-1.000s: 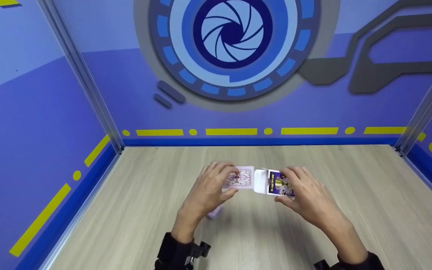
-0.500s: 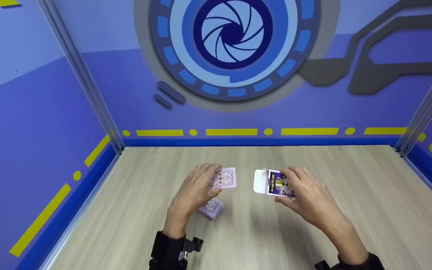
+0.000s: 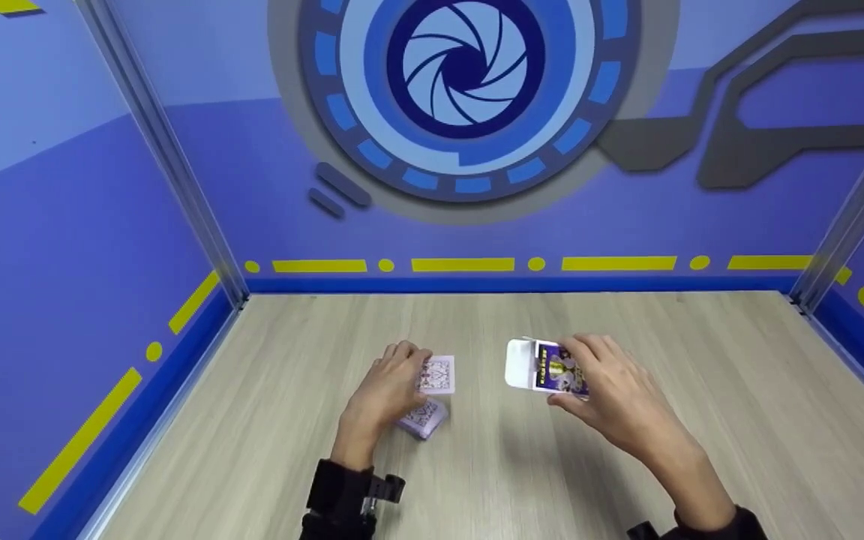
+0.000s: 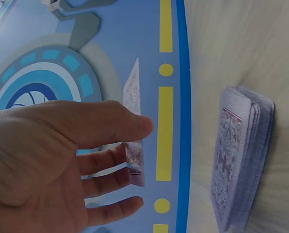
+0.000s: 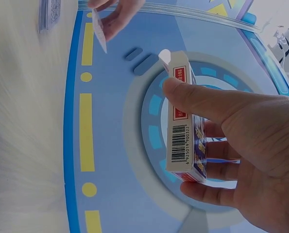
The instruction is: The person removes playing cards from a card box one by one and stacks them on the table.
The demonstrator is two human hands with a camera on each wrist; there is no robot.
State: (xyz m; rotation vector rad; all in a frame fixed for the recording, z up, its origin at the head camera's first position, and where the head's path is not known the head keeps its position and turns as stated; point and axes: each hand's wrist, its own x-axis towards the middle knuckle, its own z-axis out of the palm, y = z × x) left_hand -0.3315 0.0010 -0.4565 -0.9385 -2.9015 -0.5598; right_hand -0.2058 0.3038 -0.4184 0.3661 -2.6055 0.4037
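Note:
My left hand point(image 3: 385, 386) pinches a thin playing card point(image 3: 438, 374) between thumb and fingers, its patterned back facing up. In the left wrist view the card point(image 4: 133, 102) appears almost edge-on. Below that hand, a stack of playing cards point(image 3: 424, 418) lies on the table, slightly uneven at its edges and partly covered by the hand in the head view. My right hand point(image 3: 619, 390) grips a purple card box point(image 3: 558, 369) whose white end flap point(image 3: 520, 364) is folded out toward the left. A barcode point(image 5: 179, 144) shows on the box's narrow side.
The light wood table point(image 3: 492, 480) is bounded by a blue printed back wall point(image 3: 432, 240) and side walls. Metal posts point(image 3: 169, 142) stand at the corners. A black strap with a camera mount point(image 3: 342, 495) sits on the left wrist.
My left hand has moved left, away from the box's flap, and lowered toward the stack with the card. More of the stack came into view. The right hand and box stayed nearly still.

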